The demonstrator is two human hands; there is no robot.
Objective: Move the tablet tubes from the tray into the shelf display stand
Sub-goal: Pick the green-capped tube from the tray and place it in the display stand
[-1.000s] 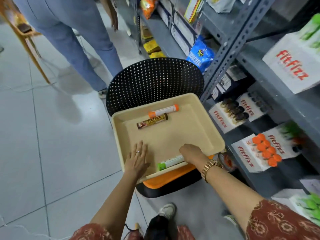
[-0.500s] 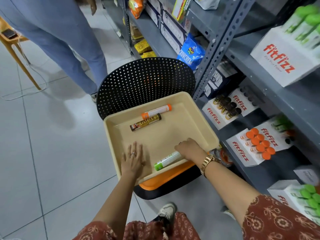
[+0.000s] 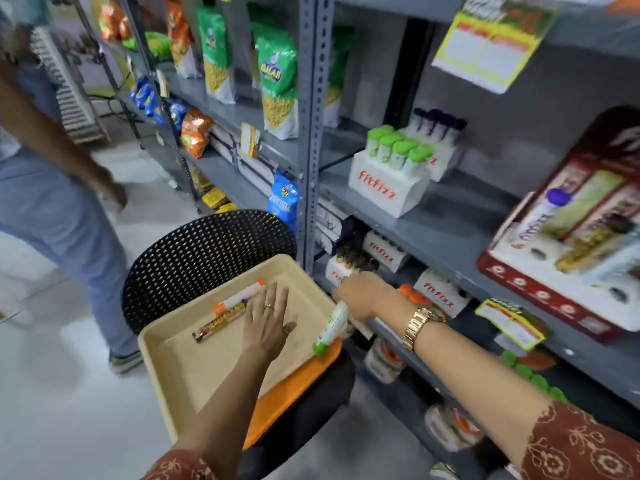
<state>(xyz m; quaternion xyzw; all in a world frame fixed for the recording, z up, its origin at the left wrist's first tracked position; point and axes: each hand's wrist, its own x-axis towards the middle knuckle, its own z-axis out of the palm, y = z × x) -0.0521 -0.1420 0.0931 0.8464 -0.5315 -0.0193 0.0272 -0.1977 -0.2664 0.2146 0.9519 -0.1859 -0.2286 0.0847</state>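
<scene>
Two tubes (image 3: 228,315) lie in the smooth beige tray (image 3: 162,355); my left hand (image 3: 266,320), grip spread flat, touches them. Right hand (image 3: 360,294) pinches a green-capped tube (image 3: 330,329) over the tray's right rim, beside the shelf (image 3: 446,233).

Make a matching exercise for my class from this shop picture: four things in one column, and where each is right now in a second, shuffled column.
Things
1. green-capped tube
2. orange-capped tube
3. brown tube
4. tray

Places
A. resting on the chair seat
B. lying in the tray, nearest the chair back
C. held in the right hand, beyond the tray's edge
D. lying in the tray, just beside the left hand

Pairs: 1-C, 2-B, 3-D, 4-A
</scene>
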